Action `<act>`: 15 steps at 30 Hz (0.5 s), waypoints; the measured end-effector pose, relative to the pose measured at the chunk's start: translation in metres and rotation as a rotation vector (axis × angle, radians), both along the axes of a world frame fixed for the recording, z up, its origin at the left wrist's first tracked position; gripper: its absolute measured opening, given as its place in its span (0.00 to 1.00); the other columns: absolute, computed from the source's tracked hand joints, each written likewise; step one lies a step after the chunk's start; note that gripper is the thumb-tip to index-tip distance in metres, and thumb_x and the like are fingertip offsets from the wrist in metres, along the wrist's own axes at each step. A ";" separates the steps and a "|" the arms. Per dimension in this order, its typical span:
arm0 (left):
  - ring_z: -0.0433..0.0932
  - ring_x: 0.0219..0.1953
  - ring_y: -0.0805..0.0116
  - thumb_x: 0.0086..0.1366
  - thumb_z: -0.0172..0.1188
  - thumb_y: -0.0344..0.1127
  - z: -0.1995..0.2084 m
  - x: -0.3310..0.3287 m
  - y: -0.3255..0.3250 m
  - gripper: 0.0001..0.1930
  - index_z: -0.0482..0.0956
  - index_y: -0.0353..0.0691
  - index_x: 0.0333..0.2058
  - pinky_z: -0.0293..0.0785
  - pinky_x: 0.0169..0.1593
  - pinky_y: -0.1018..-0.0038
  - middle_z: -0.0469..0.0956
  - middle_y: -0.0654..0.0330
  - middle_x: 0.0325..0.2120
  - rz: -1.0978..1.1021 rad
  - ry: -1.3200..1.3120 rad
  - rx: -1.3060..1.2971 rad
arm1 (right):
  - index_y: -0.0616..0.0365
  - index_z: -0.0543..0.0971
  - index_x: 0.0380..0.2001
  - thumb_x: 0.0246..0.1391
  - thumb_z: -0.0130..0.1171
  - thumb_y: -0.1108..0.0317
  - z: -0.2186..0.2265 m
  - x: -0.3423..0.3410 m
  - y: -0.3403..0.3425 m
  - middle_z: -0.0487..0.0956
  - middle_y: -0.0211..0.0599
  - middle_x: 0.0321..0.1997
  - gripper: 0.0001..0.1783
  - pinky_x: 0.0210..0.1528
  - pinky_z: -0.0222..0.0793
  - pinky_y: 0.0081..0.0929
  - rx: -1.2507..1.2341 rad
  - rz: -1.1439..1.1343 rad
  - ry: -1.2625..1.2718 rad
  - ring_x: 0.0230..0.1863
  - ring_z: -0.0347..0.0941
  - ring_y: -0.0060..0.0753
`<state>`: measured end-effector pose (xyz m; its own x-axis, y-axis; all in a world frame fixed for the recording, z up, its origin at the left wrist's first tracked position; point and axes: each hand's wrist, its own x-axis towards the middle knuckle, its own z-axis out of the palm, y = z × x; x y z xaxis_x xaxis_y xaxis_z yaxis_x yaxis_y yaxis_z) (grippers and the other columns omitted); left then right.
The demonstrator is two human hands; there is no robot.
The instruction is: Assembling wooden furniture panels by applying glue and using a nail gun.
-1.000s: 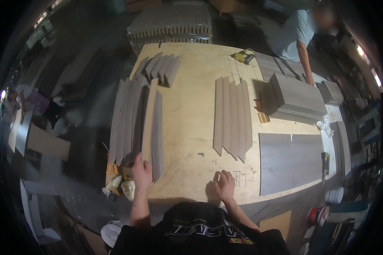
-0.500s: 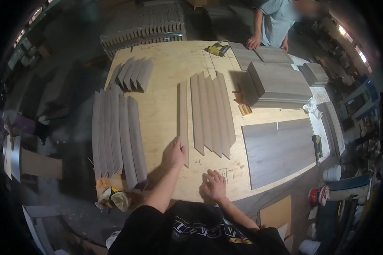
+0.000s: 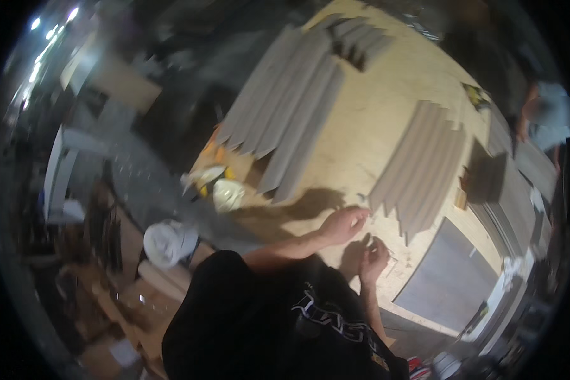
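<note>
A group of long wood-grain strips (image 3: 418,171) with slanted ends lies side by side on the plywood table (image 3: 354,145). My left hand (image 3: 345,226) is just off the group's near left end, its fingers loosely bent and apart from the wood. To its right, my right hand (image 3: 375,256) hovers above the table's near edge. A gap shows between its thumb and bent fingers, and nothing is visible in it. Motion softens both hands somewhat. A second set of longer grey strips (image 3: 285,101) lies at the table's left side.
Shorter strips (image 3: 364,38) lie at the far end. A flat grey panel (image 3: 446,278) is at the right, beside stacked panels (image 3: 503,196). A yellow-black tool (image 3: 475,96) rests farther back near another person (image 3: 550,114). A white bucket (image 3: 164,244) stands off the table, left.
The view has swung left and tilted. My left hand has let go of the single strip, which now lies against the middle group. My right hand has lifted, with fingers more bent.
</note>
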<state>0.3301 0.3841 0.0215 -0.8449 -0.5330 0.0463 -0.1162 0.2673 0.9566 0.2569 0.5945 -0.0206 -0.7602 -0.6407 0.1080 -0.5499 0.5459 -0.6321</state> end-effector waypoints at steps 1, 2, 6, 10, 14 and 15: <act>0.82 0.44 0.52 0.67 0.61 0.34 0.007 0.034 0.004 0.14 0.81 0.41 0.51 0.78 0.47 0.64 0.82 0.52 0.42 0.024 0.038 -0.125 | 0.57 0.78 0.56 0.58 0.59 0.59 0.008 0.005 -0.006 0.78 0.47 0.55 0.24 0.59 0.64 0.49 0.009 0.048 -0.019 0.56 0.71 0.55; 0.82 0.41 0.54 0.67 0.62 0.35 0.007 0.071 0.008 0.15 0.82 0.39 0.51 0.77 0.46 0.63 0.82 0.53 0.39 0.052 -0.034 -0.151 | 0.58 0.78 0.56 0.58 0.59 0.60 0.013 0.006 -0.014 0.78 0.48 0.55 0.24 0.59 0.64 0.48 -0.030 0.049 -0.076 0.57 0.71 0.54; 0.81 0.41 0.48 0.57 0.69 0.31 -0.032 0.207 0.009 0.17 0.81 0.37 0.45 0.78 0.44 0.59 0.81 0.49 0.36 0.554 -0.252 -0.080 | 0.60 0.78 0.56 0.57 0.60 0.68 0.025 0.016 -0.045 0.78 0.49 0.55 0.22 0.62 0.65 0.45 -0.083 0.175 -0.180 0.58 0.71 0.52; 0.72 0.57 0.43 0.55 0.71 0.34 -0.029 0.272 -0.066 0.31 0.70 0.35 0.57 0.67 0.61 0.53 0.77 0.44 0.47 1.157 -0.380 -0.423 | 0.60 0.79 0.54 0.54 0.61 0.73 0.041 0.049 -0.094 0.80 0.49 0.54 0.22 0.63 0.67 0.42 -0.090 0.283 -0.302 0.58 0.74 0.51; 0.74 0.55 0.43 0.58 0.68 0.34 -0.024 0.293 -0.097 0.31 0.69 0.34 0.59 0.65 0.61 0.50 0.78 0.43 0.46 1.028 -0.715 -0.133 | 0.58 0.80 0.54 0.54 0.63 0.74 0.070 0.091 -0.154 0.81 0.48 0.52 0.21 0.62 0.69 0.40 -0.114 0.448 -0.362 0.58 0.75 0.51; 0.75 0.53 0.43 0.60 0.64 0.33 -0.027 0.299 -0.101 0.28 0.69 0.34 0.58 0.66 0.60 0.52 0.78 0.42 0.46 0.940 -0.770 -0.114 | 0.58 0.80 0.54 0.55 0.63 0.73 0.074 0.102 -0.167 0.81 0.48 0.52 0.21 0.62 0.69 0.40 -0.135 0.524 -0.367 0.58 0.75 0.50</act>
